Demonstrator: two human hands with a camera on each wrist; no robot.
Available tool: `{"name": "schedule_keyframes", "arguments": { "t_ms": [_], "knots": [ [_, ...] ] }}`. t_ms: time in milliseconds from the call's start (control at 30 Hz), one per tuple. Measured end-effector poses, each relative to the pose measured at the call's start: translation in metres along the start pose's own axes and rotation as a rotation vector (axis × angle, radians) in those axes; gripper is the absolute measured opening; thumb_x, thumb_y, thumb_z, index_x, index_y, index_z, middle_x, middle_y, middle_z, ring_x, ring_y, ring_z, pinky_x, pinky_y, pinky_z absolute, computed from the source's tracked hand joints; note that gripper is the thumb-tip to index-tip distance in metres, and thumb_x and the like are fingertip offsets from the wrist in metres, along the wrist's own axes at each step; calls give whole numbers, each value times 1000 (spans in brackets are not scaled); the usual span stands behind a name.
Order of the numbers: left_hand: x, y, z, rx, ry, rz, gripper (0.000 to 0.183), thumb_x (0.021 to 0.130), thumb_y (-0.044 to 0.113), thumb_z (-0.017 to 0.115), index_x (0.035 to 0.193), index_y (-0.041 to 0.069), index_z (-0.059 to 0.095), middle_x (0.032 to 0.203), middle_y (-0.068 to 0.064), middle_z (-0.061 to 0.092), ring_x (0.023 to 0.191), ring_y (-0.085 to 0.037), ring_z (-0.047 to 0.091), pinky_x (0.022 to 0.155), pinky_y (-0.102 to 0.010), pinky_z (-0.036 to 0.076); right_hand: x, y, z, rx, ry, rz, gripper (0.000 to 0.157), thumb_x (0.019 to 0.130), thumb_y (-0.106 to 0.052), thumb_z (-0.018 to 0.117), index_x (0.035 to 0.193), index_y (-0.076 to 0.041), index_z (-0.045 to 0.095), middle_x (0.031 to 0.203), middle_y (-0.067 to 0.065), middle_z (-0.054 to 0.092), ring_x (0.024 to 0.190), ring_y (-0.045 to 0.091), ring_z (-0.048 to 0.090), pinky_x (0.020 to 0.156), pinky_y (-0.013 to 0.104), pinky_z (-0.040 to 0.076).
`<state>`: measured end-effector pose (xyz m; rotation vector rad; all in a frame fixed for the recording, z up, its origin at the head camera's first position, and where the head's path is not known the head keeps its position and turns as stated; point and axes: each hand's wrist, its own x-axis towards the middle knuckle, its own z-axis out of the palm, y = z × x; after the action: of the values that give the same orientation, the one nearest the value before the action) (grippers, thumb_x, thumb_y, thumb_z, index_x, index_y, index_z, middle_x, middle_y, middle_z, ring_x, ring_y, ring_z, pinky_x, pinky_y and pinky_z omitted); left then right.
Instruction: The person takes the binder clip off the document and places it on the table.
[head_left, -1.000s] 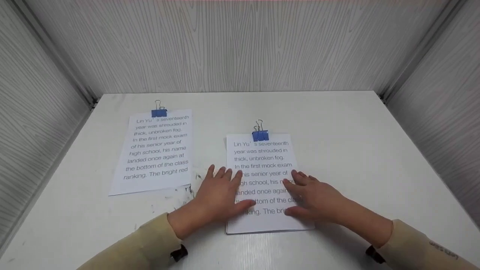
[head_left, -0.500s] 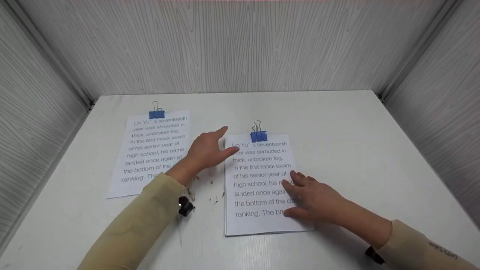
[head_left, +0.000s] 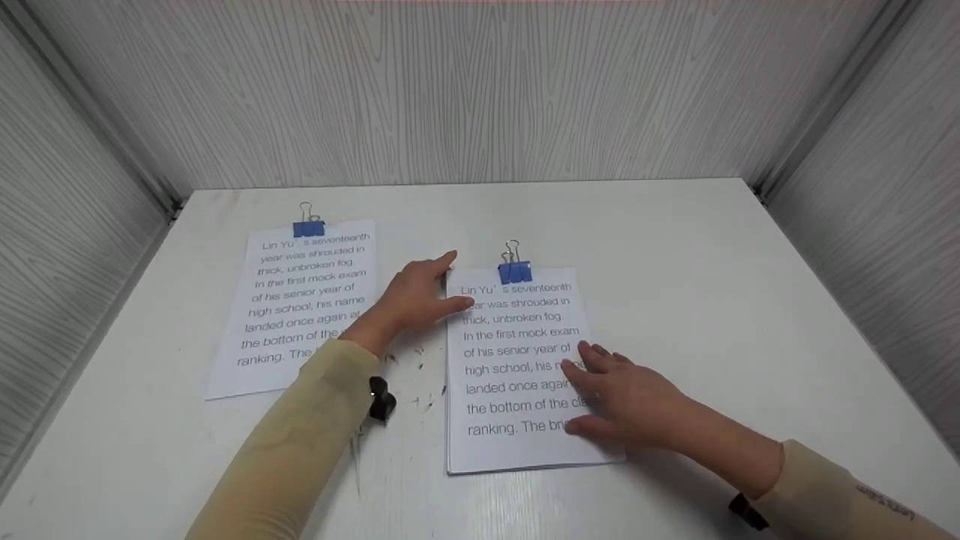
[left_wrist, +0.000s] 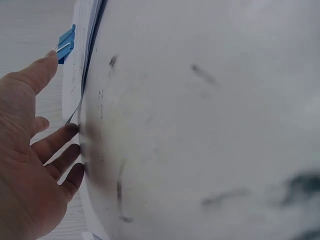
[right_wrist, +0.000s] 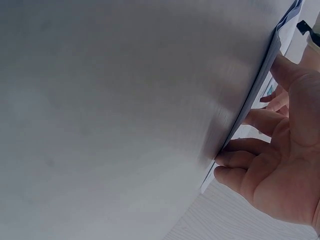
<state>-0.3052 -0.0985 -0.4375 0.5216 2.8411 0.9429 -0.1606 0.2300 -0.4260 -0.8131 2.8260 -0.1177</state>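
A stack of printed paper sheets [head_left: 517, 450] lies in the middle of the table, with a blue binder clip [head_left: 515, 272] on its top edge. My left hand [head_left: 412, 296] is at the stack's upper left corner. Its thumb reaches over the left edge of the top sheet, and its index finger points past the corner. In the left wrist view the other fingertips [left_wrist: 74, 172] meet the table beside the paper. My right hand [head_left: 637, 397] rests along the stack's right edge, fingers extended and thumb over the last printed line.
At the left lies a second printed stack [head_left: 240, 379] with its own blue binder clip [head_left: 308, 229], partly covered by my left forearm. Dark marks [head_left: 420, 360] spot the white table [head_left: 750, 300] between the stacks. Grey wood-grain panels [head_left: 480, 90] stand behind and at both sides.
My left hand has moved up from the lower left part of the middle stack to its upper left corner, where it then stays. The right hand has kept its place.
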Motion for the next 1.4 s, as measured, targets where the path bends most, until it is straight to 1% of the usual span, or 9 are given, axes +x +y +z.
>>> {"name": "schedule_keyframes", "arguments": {
  "t_ms": [200, 367, 467, 567, 667, 900, 1100, 1300, 1400],
  "knots": [
    [2, 0, 4, -109, -21, -24, 92, 82, 53, 73, 155, 23, 27, 152, -3, 40, 141, -21, 32, 115, -38, 22, -1, 0, -1, 1, -9, 18, 82, 84, -62, 63, 151, -20, 39, 156, 14, 31, 142, 33, 30, 108, 48, 36],
    [3, 4, 7, -254, -41, -7, 86, 84, 42, 75, 154, 32, 27, 145, -1, 48, 133, -15, 42, 113, -36, 27, -1, 0, 1, 9, -7, 20, 83, 84, -64, 62, 151, -21, 39, 156, 14, 31, 142, 34, 29, 107, 49, 36],
    [3, 5, 9, -330, -43, 9, 78, 86, 35, 75, 151, 36, 33, 135, 0, 57, 117, -14, 54, 105, -33, 36, -1, 0, 2, 22, 0, 17, 83, 84, -64, 63, 150, -20, 39, 156, 15, 31, 142, 35, 30, 107, 50, 36],
    [3, 3, 10, -394, -43, 9, 68, 87, 29, 73, 148, 32, 42, 125, 0, 62, 101, -15, 59, 92, -32, 44, -2, -1, 2, 25, 7, 10, 83, 84, -62, 63, 150, -19, 40, 155, 16, 31, 142, 34, 30, 108, 50, 36],
    [3, 1, 9, -442, -46, 0, 62, 90, 24, 71, 146, 26, 47, 124, -1, 63, 95, -17, 60, 82, -32, 49, -3, -1, 1, 26, 13, 4, 81, 85, -61, 63, 150, -19, 40, 155, 15, 32, 142, 33, 30, 108, 49, 36],
    [4, 1, 5, -506, -48, -14, 55, 93, 15, 65, 145, 22, 49, 138, 1, 54, 102, -15, 64, 82, -31, 53, -2, -2, 0, 21, 7, 7, 81, 85, -62, 62, 150, -19, 39, 156, 14, 30, 143, 33, 28, 107, 49, 37],
    [5, 1, 6, -550, -50, -2, 46, 93, 8, 64, 137, 19, 58, 132, -2, 60, 98, -17, 67, 78, -31, 56, -1, -2, -1, 14, 3, 3, 81, 85, -61, 63, 150, -18, 39, 156, 14, 30, 143, 33, 28, 106, 49, 38],
    [4, 3, 7, -558, -57, -30, 50, 92, 10, 66, 140, 19, 55, 135, -1, 57, 99, -16, 66, 79, -31, 55, -1, -1, -1, -7, 6, -6, 82, 85, -62, 62, 150, -18, 39, 155, 16, 31, 142, 34, 29, 106, 49, 38],
    [4, 4, 8, -557, -50, -48, 51, 91, 10, 66, 140, 22, 56, 135, -1, 57, 98, -16, 66, 78, -31, 55, -1, -1, -1, -6, 12, -10, 81, 86, -62, 62, 150, -18, 39, 155, 16, 31, 142, 34, 29, 106, 49, 38]
  ]
}}
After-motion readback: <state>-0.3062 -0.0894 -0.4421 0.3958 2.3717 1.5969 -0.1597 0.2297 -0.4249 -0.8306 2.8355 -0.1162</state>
